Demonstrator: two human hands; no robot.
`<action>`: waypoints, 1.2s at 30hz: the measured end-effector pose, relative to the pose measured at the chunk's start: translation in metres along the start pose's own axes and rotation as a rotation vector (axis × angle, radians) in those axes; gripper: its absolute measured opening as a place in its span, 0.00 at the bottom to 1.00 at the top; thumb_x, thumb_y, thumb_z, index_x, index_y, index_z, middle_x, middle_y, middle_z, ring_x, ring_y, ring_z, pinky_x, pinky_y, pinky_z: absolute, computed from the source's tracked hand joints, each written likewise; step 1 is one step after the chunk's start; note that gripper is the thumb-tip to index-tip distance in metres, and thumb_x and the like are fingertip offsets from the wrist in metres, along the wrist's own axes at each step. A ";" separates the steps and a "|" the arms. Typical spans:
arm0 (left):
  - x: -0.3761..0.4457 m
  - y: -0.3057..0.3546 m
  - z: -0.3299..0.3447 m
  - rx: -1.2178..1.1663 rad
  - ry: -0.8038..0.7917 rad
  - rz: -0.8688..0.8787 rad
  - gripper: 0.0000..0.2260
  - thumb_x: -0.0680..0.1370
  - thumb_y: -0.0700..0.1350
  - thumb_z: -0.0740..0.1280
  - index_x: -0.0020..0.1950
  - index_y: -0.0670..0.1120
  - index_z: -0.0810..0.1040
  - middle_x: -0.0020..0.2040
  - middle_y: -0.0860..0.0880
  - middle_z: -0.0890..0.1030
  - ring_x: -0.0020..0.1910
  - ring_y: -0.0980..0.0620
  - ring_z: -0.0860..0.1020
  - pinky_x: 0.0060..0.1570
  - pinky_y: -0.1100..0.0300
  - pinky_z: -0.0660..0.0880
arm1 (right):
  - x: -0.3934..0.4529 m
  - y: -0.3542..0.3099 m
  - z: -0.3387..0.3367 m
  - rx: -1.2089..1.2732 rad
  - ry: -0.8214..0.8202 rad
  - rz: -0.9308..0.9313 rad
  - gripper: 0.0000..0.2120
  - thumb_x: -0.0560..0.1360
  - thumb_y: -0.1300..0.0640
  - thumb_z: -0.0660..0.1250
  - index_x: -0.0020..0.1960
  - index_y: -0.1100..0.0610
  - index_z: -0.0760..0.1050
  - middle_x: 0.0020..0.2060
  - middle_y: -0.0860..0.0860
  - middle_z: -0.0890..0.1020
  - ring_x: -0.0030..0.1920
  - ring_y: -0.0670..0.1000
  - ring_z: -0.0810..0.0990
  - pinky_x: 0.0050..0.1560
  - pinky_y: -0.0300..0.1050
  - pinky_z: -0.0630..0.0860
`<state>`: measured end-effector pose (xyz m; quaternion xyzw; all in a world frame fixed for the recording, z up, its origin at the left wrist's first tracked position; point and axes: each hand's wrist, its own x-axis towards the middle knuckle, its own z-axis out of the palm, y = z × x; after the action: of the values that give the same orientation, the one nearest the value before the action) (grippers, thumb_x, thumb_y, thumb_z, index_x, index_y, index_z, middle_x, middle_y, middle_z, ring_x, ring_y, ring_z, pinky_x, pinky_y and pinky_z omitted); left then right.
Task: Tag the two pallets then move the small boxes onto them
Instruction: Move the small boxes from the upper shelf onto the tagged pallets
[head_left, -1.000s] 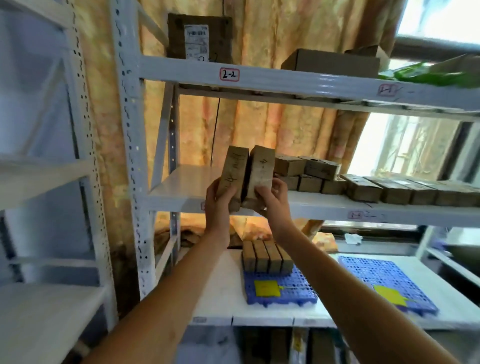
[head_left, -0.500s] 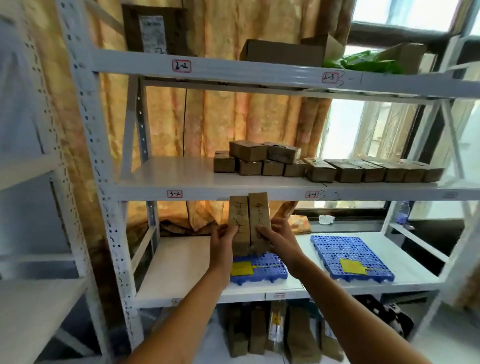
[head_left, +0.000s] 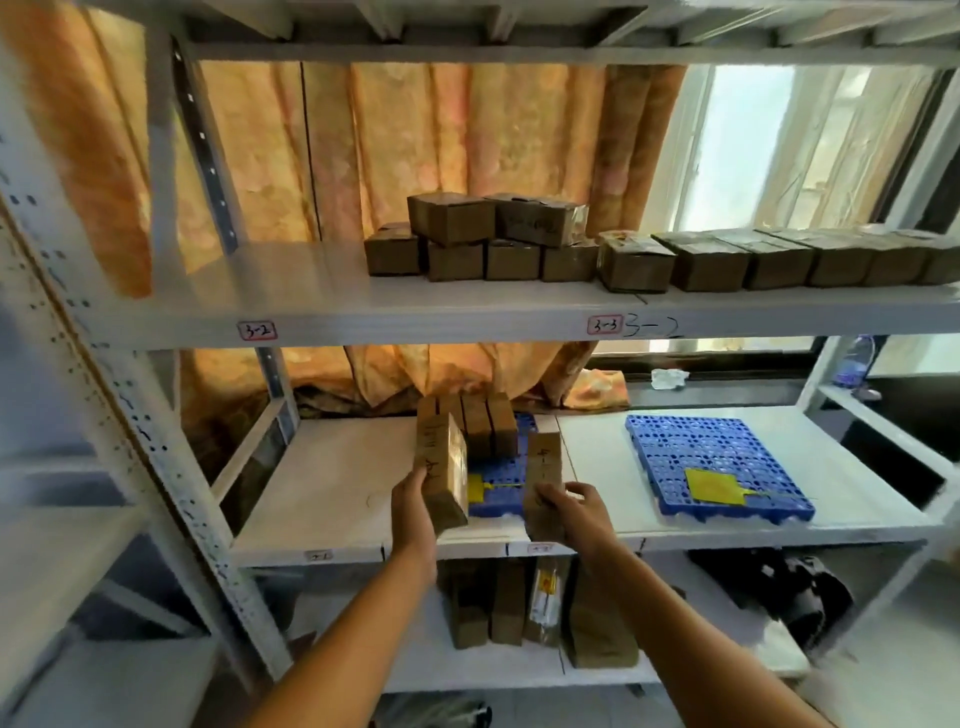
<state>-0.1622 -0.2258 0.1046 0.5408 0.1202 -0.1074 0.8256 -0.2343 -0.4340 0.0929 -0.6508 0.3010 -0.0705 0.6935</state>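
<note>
While each hand grips one brown cardboard box, left hand (head_left: 413, 506) and right hand (head_left: 574, 512) flank the blue plastic pallet (head_left: 493, 480), boxes (head_left: 441, 470) upright.

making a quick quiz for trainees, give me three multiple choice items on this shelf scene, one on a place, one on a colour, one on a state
1. Where does the pallet that already holds boxes lie?
A. on the top shelf
B. on the same shelf as the bare pallet, to its left
C. on the floor

2. What colour are the tags on the two pallets?
A. yellow
B. red
C. white

3. What are the hands doing?
A. both hang free
B. only one holds a box
C. each holds one small box

Key:
1 B: the left pallet, with a row of boxes at its back, shares the shelf with the right pallet.
2 A: the left tag and the right tag are yellow.
3 C: the left hand grips one box, the right hand another box.
</note>
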 end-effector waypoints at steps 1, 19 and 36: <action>0.013 0.000 0.001 -0.002 0.010 0.012 0.17 0.81 0.54 0.64 0.65 0.47 0.77 0.61 0.39 0.82 0.59 0.40 0.80 0.64 0.42 0.76 | 0.017 0.006 -0.002 0.012 0.020 0.030 0.26 0.74 0.47 0.77 0.66 0.55 0.71 0.55 0.58 0.82 0.53 0.59 0.84 0.58 0.60 0.83; 0.219 0.018 0.059 0.049 -0.056 0.026 0.14 0.77 0.61 0.65 0.57 0.56 0.79 0.57 0.48 0.84 0.58 0.46 0.80 0.60 0.44 0.76 | 0.255 -0.024 0.024 -0.126 0.208 0.082 0.21 0.82 0.46 0.59 0.56 0.64 0.78 0.54 0.65 0.83 0.55 0.66 0.83 0.58 0.61 0.81; 0.230 0.010 0.041 0.269 -0.142 0.020 0.14 0.76 0.58 0.68 0.51 0.50 0.83 0.48 0.46 0.86 0.44 0.50 0.84 0.41 0.54 0.78 | 0.281 -0.027 0.043 -0.416 0.277 -0.458 0.23 0.80 0.44 0.60 0.70 0.56 0.72 0.64 0.57 0.78 0.65 0.60 0.76 0.65 0.60 0.74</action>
<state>0.0618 -0.2700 0.0566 0.6387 0.0405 -0.1521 0.7532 0.0230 -0.5392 0.0258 -0.8131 0.2463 -0.2495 0.4646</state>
